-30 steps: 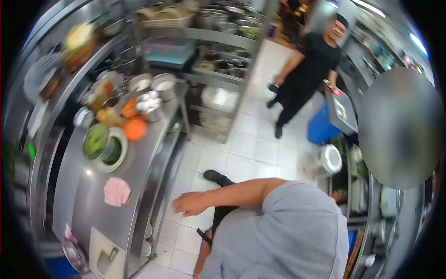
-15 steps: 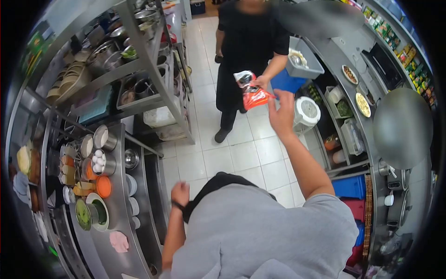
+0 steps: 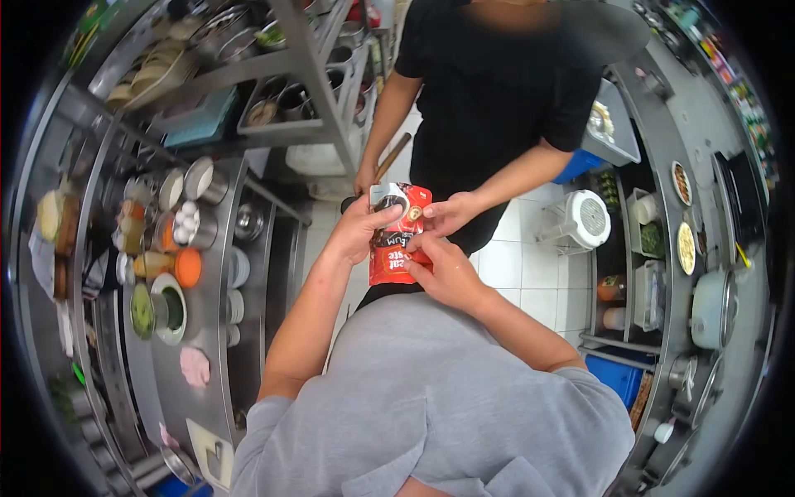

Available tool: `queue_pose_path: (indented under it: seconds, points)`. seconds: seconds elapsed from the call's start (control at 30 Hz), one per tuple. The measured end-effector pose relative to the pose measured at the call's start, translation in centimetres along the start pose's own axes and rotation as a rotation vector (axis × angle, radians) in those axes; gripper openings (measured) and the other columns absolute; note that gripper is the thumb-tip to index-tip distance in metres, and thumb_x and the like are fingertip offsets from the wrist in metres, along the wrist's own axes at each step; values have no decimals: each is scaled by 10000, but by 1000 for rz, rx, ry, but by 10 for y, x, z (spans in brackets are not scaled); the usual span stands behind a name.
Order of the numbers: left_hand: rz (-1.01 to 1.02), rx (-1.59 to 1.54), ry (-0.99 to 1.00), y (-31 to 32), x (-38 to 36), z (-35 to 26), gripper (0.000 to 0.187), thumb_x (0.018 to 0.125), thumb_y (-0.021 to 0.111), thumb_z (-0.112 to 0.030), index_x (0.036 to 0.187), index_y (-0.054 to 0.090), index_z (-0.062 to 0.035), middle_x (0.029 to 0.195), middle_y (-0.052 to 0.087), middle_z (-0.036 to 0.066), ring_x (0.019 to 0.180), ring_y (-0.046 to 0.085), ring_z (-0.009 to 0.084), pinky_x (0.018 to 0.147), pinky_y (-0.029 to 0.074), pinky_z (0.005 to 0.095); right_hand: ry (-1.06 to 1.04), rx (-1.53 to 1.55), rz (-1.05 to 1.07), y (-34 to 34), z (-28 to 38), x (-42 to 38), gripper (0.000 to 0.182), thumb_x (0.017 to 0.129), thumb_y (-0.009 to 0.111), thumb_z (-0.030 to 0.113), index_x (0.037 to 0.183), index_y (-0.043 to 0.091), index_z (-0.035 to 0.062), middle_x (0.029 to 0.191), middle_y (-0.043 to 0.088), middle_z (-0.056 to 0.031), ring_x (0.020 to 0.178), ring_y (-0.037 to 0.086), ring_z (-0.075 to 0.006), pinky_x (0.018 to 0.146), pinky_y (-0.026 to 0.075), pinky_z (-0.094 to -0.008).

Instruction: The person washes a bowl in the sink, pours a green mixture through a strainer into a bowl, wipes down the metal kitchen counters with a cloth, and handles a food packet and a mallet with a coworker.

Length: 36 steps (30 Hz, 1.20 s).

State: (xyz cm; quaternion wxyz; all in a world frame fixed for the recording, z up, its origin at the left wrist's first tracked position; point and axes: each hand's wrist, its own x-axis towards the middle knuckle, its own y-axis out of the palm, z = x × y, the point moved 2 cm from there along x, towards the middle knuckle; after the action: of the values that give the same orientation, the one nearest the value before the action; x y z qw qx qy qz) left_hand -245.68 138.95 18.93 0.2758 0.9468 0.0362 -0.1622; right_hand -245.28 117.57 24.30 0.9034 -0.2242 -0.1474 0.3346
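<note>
A red, white and black food pouch (image 3: 389,261) hangs upright in front of my belly, its print facing me upside down. My left hand (image 3: 358,230) grips its upper left side, thumb laid across the front. At the lower right edge, my right hand (image 3: 451,269) is closed on the pouch with thumb and fingertips. Reaching in from the right, a co-worker's hand (image 3: 454,213) touches the pouch's upper right edge. The co-worker's other hand (image 3: 365,180) is beside a wooden handle (image 3: 392,157); what it belongs to is mostly hidden.
The co-worker in a black shirt (image 3: 497,91) stands close in front. On my left, a steel counter (image 3: 217,323) carries a bowl of eggs (image 3: 187,222) and an orange tub (image 3: 188,267). A white round-lidded appliance (image 3: 585,220) stands on the tiled floor to the right, near shelving.
The co-worker has come closer and the pouch is now near my body. My left hand has risen from my side onto it; my right hand has drawn back and holds it too.
</note>
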Motion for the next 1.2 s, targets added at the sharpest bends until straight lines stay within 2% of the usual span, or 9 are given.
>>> queue_pose_path:
  seconds: [0.23,0.33,0.4,0.5,0.67,0.77,0.8,0.87,1.2]
  points:
    - [-326,-149,279,-86,-94,21,400,1052,711,-167,1410,575,-51,1231,712,96,1048,738,201,897,635,409,-41,-54,-62,9,5,40,285,977,782,258,1073,711,-1,642,678,-118,599,713,-258,638,562,-392]
    - [-424,-248,361,-104,-148,20,400,1091,657,-234,1449,563,-83,1213,715,75,980,732,188,832,629,376,58,-296,179,21,-4,66,379,961,783,236,1212,679,-29,978,755,-201,896,767,-306,781,598,-442]
    - [-441,-346,419,-107,-184,23,430,1098,639,-340,1439,576,-87,1174,722,91,960,737,196,793,627,361,25,-781,190,46,-38,75,563,924,796,182,1391,582,-47,1461,576,-272,1306,618,-400,1010,560,-492]
    - [-347,-449,445,-124,-233,49,510,1078,651,-424,1433,583,-64,1141,741,102,935,747,189,794,627,353,-170,-813,107,67,-55,85,724,887,820,147,1494,483,-56,1631,361,-258,1469,421,-464,1178,449,-517]
    - [-731,-439,442,-103,-290,76,386,1055,696,-306,1335,614,-53,972,738,53,695,724,148,572,606,281,-364,-528,113,103,-19,89,570,806,822,127,1315,614,-23,1438,533,-254,1337,514,-463,1117,448,-515]
    - [-870,-584,438,-107,-312,104,428,1038,731,-322,1333,602,-40,1031,740,87,771,739,172,618,621,321,-57,-270,187,138,-18,74,351,952,776,311,1045,675,-12,885,704,-199,830,698,-412,783,556,-484]
    - [-850,-581,481,-102,-319,104,443,1035,738,-329,1336,599,-35,1054,738,77,814,739,169,661,625,320,-55,-135,345,146,-9,61,308,1026,731,254,1094,663,-39,1038,753,-210,925,740,-239,841,566,-377]
    - [-844,-600,494,-93,-327,117,477,1043,731,-347,1375,567,-47,1097,720,66,862,724,170,728,628,340,-45,186,580,177,-28,31,436,1052,710,207,1353,584,-83,1078,736,-120,980,694,-167,876,553,-328]
    - [-1009,-729,599,-12,-378,193,414,1013,771,-193,1337,611,10,1163,745,103,982,752,167,875,641,346,-139,21,1078,248,-7,-16,324,1004,757,298,1027,669,-13,796,695,-138,727,664,-210,697,535,-398]
